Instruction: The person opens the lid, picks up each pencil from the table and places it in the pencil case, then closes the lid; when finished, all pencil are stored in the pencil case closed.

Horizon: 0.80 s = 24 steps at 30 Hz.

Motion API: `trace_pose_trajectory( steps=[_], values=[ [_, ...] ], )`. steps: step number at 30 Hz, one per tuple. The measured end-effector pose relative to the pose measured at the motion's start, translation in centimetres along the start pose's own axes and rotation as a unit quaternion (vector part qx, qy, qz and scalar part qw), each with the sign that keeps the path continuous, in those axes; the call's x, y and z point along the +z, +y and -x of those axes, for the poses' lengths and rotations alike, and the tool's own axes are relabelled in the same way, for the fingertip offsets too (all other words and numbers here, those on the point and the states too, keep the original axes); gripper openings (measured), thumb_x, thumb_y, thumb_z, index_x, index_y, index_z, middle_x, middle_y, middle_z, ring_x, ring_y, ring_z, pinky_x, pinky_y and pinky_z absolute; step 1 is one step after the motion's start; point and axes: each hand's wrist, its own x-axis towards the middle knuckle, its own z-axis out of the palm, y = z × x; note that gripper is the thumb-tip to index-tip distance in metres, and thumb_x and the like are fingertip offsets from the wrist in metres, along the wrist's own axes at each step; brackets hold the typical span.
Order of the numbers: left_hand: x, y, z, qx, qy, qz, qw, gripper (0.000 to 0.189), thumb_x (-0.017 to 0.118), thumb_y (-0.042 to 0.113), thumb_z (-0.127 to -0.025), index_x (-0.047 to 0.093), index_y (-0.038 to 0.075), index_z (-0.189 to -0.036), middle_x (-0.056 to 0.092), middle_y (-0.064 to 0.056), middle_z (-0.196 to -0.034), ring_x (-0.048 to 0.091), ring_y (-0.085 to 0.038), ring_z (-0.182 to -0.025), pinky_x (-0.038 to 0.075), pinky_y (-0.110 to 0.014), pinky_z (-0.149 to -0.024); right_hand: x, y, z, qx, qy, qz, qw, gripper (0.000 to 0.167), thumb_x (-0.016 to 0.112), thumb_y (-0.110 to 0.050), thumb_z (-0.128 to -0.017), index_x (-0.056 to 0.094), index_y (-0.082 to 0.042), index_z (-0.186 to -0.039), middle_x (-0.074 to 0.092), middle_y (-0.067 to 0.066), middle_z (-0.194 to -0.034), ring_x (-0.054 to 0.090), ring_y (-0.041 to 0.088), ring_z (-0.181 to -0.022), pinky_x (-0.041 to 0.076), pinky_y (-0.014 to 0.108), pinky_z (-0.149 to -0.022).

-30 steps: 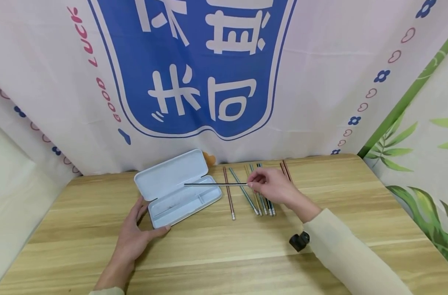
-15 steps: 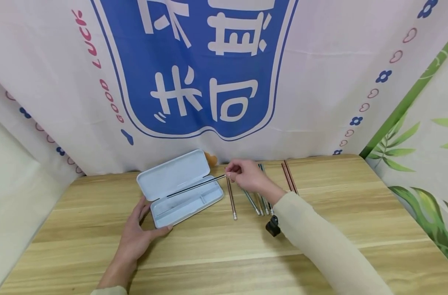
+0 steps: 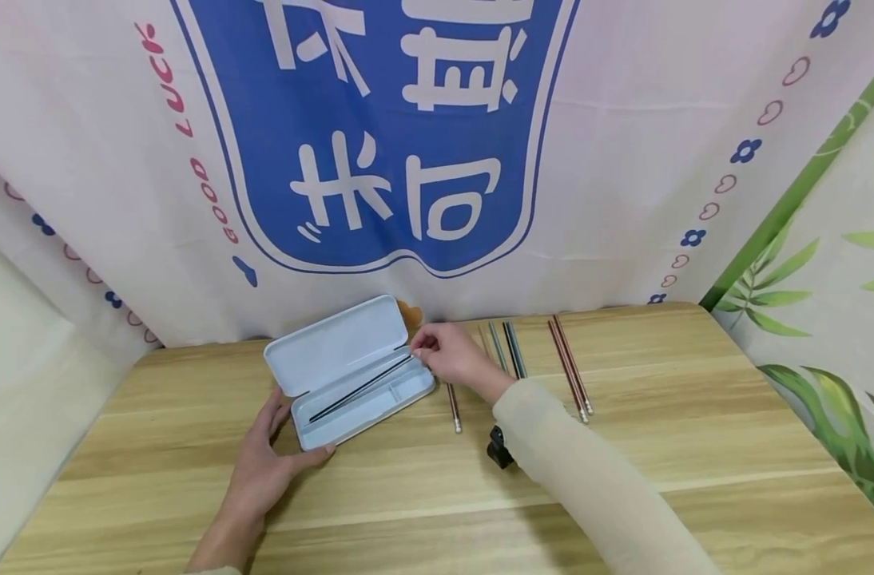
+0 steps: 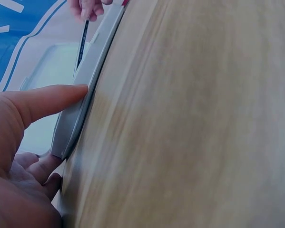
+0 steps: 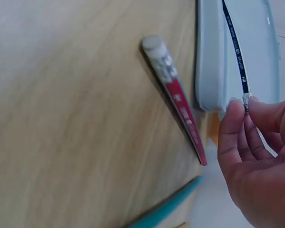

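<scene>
A light blue pencil case (image 3: 371, 432) lies on the table with its lid (image 3: 336, 342) raised at the back. My left hand (image 3: 263, 459) holds the case's left end, thumb along the front wall and fingers round the end. Between thumb and fingertips my right hand (image 3: 447, 353) pinches a black pencil (image 5: 238, 52) by its silvery eraser end. That pencil slants down over the case's long compartment, its far end low near the left side. Whether this end touches the case floor is not clear. A red pencil (image 5: 181, 104) lies just right of the case, partly under my right hand.
Right of the hand lie teal and black pencils (image 3: 512, 349), partly covered by the right arm. Further right are two red pencils (image 3: 570, 367) side by side. A patterned cloth (image 3: 602, 200) hangs behind the wooden table (image 3: 408, 511). A black wrist camera (image 3: 498, 449) sits under the right sleeve.
My right hand has moved left from above the loose pencils to the case, bringing the black pencil down from above it into a slant over the compartment. The left hand stays on the case.
</scene>
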Motion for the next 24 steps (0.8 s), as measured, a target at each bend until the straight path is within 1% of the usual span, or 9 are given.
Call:
trace_pose_trajectory(
  steps=[3, 12, 19, 24],
  values=[
    [-0.1, 0.0, 0.1, 0.001, -0.001, -0.001, 1.0, 0.137, 0.096, 0.023, -0.081, -0.002, 0.029, -0.175, 0.031, -0.013, -0.178, 0.01, -0.039, -0.169, 0.006, -0.069, -0.134, 0.5, 0.2, -0.2, -0.006, 0.0, -0.001, 1.0, 0.011, 0.066, -0.008, -0.106, 0.077, -0.008, -0.105, 0.072, 0.006, -0.099, 0.064, 0.016, -0.088, 0.056, 0.025, -0.076],
    [-0.1, -0.1, 0.0, -0.004, -0.003, 0.0, 1.0, 0.137, 0.096, 0.021, -0.081, -0.003, 0.028, -0.175, 0.032, -0.013, -0.177, 0.01, -0.039, -0.169, 0.005, -0.068, -0.135, 1.1, 0.2, -0.7, -0.013, -0.007, 0.011, 0.9998, 0.012, 0.067, -0.005, -0.105, 0.078, -0.01, -0.103, 0.074, 0.005, -0.104, 0.064, 0.017, -0.096, 0.057, 0.03, -0.085],
    [-0.1, -0.1, 0.0, -0.005, -0.003, 0.0, 1.0, 0.137, 0.096, 0.022, -0.081, -0.003, 0.028, -0.175, 0.032, -0.014, -0.177, 0.01, -0.039, -0.169, 0.006, -0.068, -0.135, 1.6, 0.3, -0.8, -0.042, -0.017, 0.039, 0.9982, 0.015, 0.066, -0.002, -0.105, 0.079, -0.009, -0.102, 0.074, 0.007, -0.107, 0.064, 0.017, -0.097, 0.057, 0.028, -0.085],
    [-0.2, 0.0, 0.1, -0.007, -0.005, 0.0, 1.0, 0.136, 0.096, 0.023, -0.082, -0.004, 0.029, -0.175, 0.029, -0.014, -0.178, 0.008, -0.039, -0.169, 0.005, -0.068, -0.135, 1.7, 0.2, -0.8, -0.043, -0.016, 0.043, 0.998, 0.016, 0.065, -0.001, -0.105, 0.079, -0.009, -0.101, 0.075, 0.006, -0.106, 0.064, 0.017, -0.095, 0.057, 0.029, -0.085]
  ],
)
